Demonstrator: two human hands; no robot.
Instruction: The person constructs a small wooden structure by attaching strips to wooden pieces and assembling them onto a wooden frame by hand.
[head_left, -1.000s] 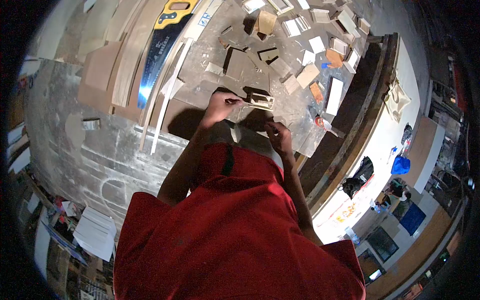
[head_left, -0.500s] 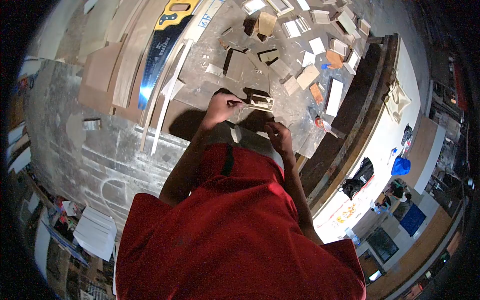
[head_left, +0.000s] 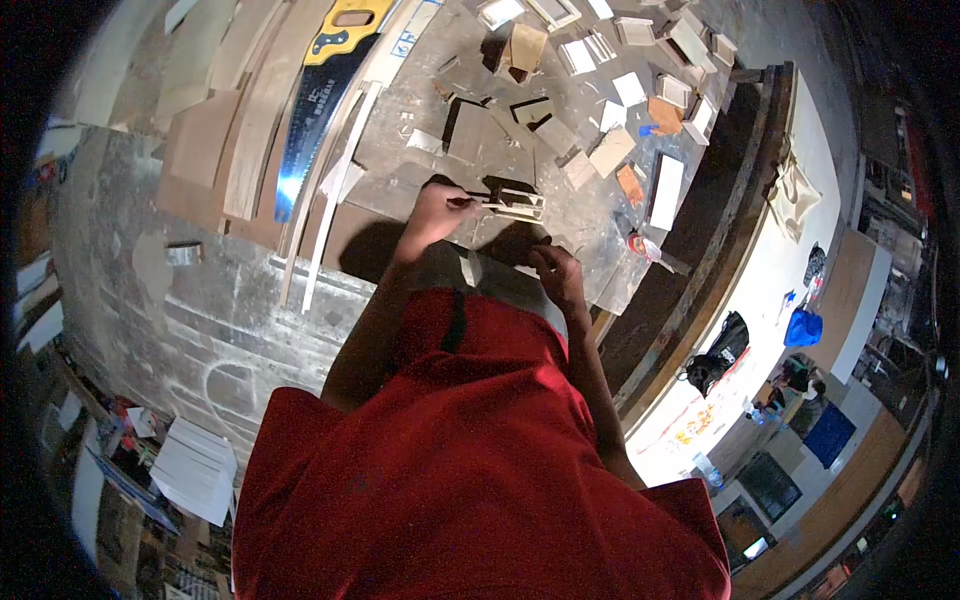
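Observation:
My left hand (head_left: 438, 212) is closed on a thin stick-like piece whose far end meets a small wooden frame (head_left: 516, 205). The frame lies on the worktable (head_left: 400, 180), just right of that hand. Below and right of the frame, my right hand (head_left: 556, 270) has its fingers drawn together; whatever they hold, if anything, is too small to make out. A handsaw with a yellow handle (head_left: 345, 32) lies on boards to the left, beside a long thin pale strip (head_left: 340, 200).
Many small wooden boxes and offcuts (head_left: 612, 152) lie scattered beyond my hands. A bottle with a red part (head_left: 642, 246) is near the table's right edge. Further right, a pale surface (head_left: 740, 270) bears a black bag (head_left: 722, 355) and a blue item (head_left: 802, 328).
The thin piece in my left hand has shifted slightly against the small frame. My right hand has hardly moved, and the view has shifted a little.

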